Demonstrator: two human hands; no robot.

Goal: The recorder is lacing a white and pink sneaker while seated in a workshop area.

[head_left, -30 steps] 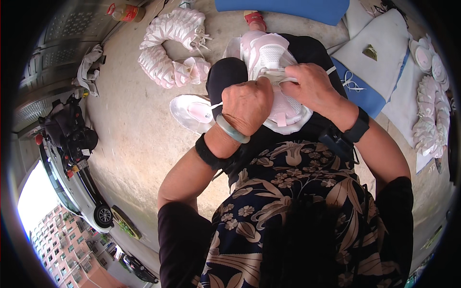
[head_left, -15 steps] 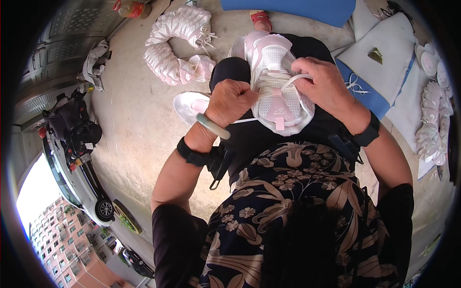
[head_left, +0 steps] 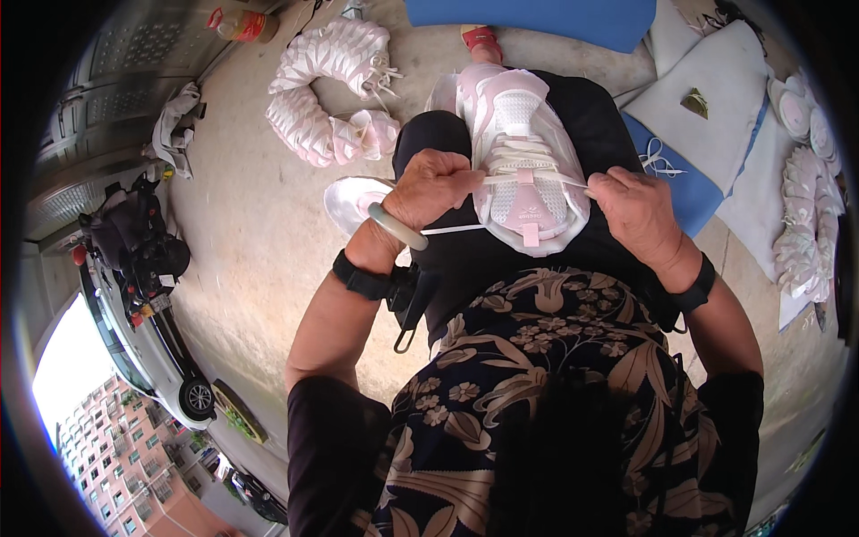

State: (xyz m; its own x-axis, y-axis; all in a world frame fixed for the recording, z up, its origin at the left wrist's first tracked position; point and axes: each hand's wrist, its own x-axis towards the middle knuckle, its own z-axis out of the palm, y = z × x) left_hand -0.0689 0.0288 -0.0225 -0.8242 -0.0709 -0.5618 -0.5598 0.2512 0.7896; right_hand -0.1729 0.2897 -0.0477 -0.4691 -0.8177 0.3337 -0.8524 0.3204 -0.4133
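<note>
A white and pink sneaker (head_left: 525, 116) rests on my dark-trousered lap, its tongue tab toward me. Its white shoelace (head_left: 501, 179) runs nearly straight across the shoe's opening, between my two hands. My left hand (head_left: 431, 190), with a pale bangle at the wrist, is closed on one end at the shoe's left side. From under that hand a length of lace (head_left: 455, 229) trails right toward the shoe. My right hand (head_left: 637, 215) pinches the other end beside the shoe's right edge. Another white and pink shoe piece (head_left: 351, 199) lies partly hidden behind my left arm.
A curved row of white and pink shoe uppers (head_left: 300, 125) lies on the floor, front left. To the right are white sheets (head_left: 716, 80) over a blue mat (head_left: 693, 199), a loose lace (head_left: 660, 161) and more shoe parts (head_left: 805, 224). A bottle (head_left: 242, 25) stands far left.
My right hand has moved right and down, away from the laced rows, drawing the lace taut across the shoe. The loop it held is gone. My left hand stays nearly in place.
</note>
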